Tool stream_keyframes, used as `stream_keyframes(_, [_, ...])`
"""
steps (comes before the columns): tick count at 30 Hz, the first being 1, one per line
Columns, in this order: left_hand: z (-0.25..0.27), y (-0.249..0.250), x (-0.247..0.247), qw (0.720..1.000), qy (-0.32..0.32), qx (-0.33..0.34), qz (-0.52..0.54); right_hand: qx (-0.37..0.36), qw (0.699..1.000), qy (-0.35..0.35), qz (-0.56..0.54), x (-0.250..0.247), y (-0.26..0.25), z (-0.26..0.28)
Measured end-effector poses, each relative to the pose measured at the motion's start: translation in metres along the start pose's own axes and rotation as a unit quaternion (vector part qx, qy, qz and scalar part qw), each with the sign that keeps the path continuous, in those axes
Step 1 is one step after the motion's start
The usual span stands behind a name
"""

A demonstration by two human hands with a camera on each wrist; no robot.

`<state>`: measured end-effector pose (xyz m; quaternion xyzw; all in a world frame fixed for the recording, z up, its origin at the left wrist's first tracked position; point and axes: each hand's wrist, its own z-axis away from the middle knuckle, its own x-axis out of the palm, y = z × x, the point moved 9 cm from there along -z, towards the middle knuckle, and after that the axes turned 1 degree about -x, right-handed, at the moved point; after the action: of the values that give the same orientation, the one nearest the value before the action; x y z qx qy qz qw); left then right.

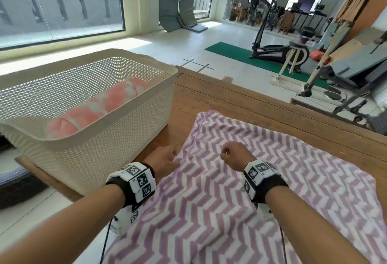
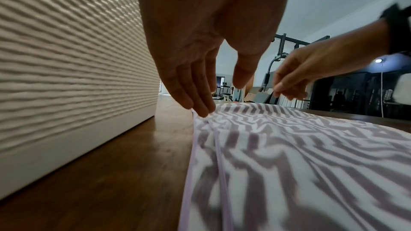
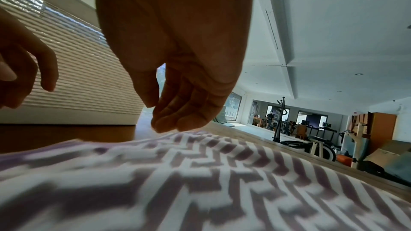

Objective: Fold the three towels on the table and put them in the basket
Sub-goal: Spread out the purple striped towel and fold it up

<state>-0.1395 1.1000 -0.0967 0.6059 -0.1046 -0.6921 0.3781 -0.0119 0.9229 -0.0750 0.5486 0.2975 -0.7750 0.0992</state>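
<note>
A purple-and-white zigzag towel lies spread on the wooden table, with two hemmed edges side by side along its left side. My left hand has straight fingers whose tips touch that left edge; the thumb stands apart. Just above the towel's middle hovers my right hand, fingers loosely curled, holding nothing. The cream woven basket stands to the left. A folded pink-and-white towel lies inside it.
A strip of bare wood separates the basket from the towel. The table's far edge runs behind the towel. Beyond it are tiled floor, a green mat and exercise machines.
</note>
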Motion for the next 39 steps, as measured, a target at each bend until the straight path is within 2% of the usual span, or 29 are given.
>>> stream_keyframes(5, [-0.104,0.037,-0.001,1.0,0.021,-0.008,0.006,-0.01,0.998,0.061,-0.006,-0.037,0.03,-0.118])
stream_keyframes(10, [-0.194,0.051,0.012,0.999,0.029,-0.02,-0.008,-0.009,0.996,0.086,-0.032,-0.047,0.06,-0.216])
stream_keyframes(15, [-0.257,0.059,0.02,0.992,0.049,0.02,-0.112,0.009,0.999,0.047,-0.027,-0.023,0.079,-0.284])
stream_keyframes(19, [-0.294,0.064,0.038,0.979,0.004,0.059,-0.195,0.0,1.0,0.026,-0.004,-0.008,0.084,-0.306])
stream_keyframes(21, [-0.304,0.064,0.041,0.983,-0.01,0.056,-0.172,-0.012,0.999,0.029,-0.024,-0.011,0.086,-0.312])
stream_keyframes(25, [-0.318,0.057,0.034,0.993,0.013,0.034,-0.111,-0.076,0.987,0.092,-0.108,-0.043,0.074,-0.319])
stream_keyframes(28, [-0.326,0.056,0.034,0.994,0.025,0.009,-0.11,-0.122,0.981,0.076,-0.13,-0.053,0.059,-0.323])
stream_keyframes(31, [-0.329,0.057,0.023,0.996,0.084,-0.018,-0.023,-0.106,0.984,0.084,-0.111,-0.059,0.063,-0.325])
stream_keyframes(34, [-0.323,0.05,0.002,0.983,0.161,-0.04,0.083,-0.091,0.987,0.103,-0.082,-0.063,0.067,-0.325])
stream_keyframes(37, [-0.322,0.046,0.004,0.985,0.117,-0.059,0.114,-0.101,0.989,0.073,-0.077,-0.055,0.059,-0.328])
stream_keyframes(39, [-0.321,0.041,0.01,0.989,0.087,-0.079,0.093,-0.096,0.993,0.01,-0.067,-0.037,0.056,-0.331])
